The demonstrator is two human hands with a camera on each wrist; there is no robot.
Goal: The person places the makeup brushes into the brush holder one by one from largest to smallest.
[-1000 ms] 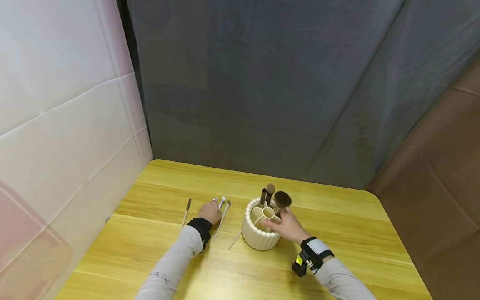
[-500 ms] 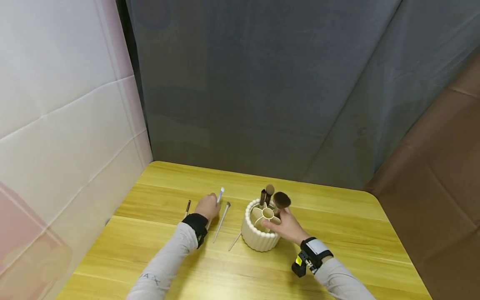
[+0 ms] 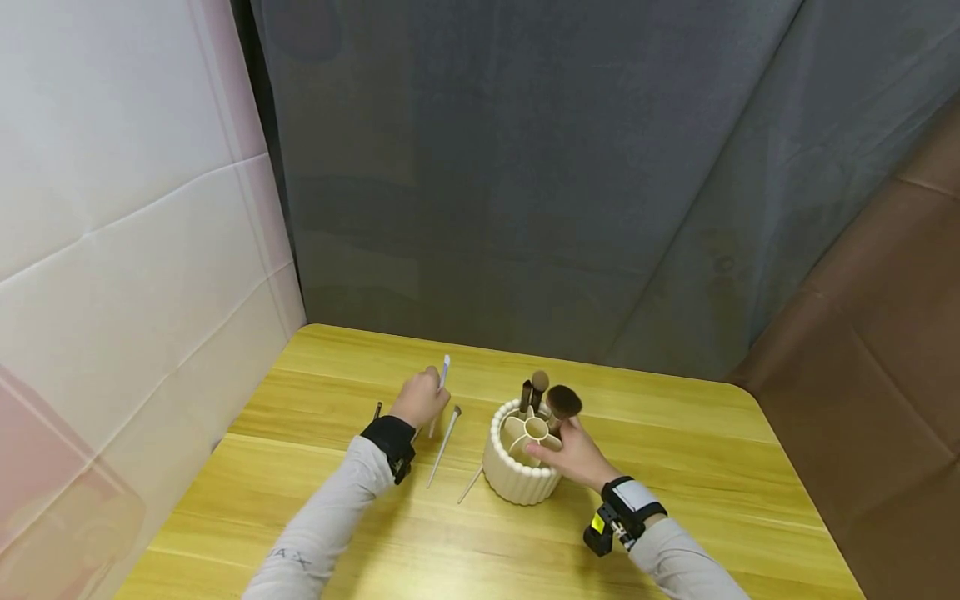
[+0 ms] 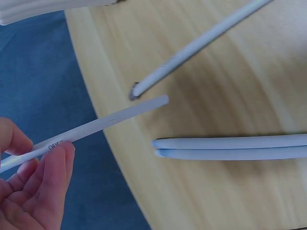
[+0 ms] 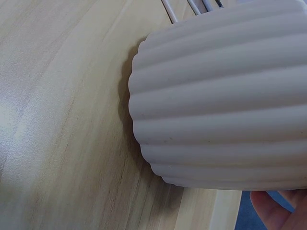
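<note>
On the yellow tabletop (image 3: 675,467), the left hand (image 3: 420,400) has a thin pale brush (image 3: 442,375) pinched in its fingers (image 4: 48,177), clear of the wood, its tip pointing toward 12 o'clock. The left wrist view shows the handle crossing the curled fingers at a slant, with nothing under it. The right hand (image 3: 573,454) steadies the ribbed cream holder (image 3: 517,475) at its 3 o'clock side, fingers wrapped on the wall and rim.

As I judge it, the step in hand is carrying a picked-up brush to the holder. The next move calls for swinging it toward 3 o'clock, turning it upright, and dropping the handle into a free compartment.

Three brushes (image 3: 546,396) already stand at the holder's 12 o'clock side, the fluffy brown one nearest the right hand; they crowd that edge, so a front or left compartment looks easier. The central cup and dividers leave narrow openings.

Loose brushes lie on the tabletop: one (image 3: 444,442) just right of the left hand, another (image 3: 471,482) touching or nearly touching the holder at 9 o'clock, a dark-tipped one (image 3: 377,409) mostly hidden behind the left wrist. A grey curtain (image 3: 525,167) hangs beyond.
</note>
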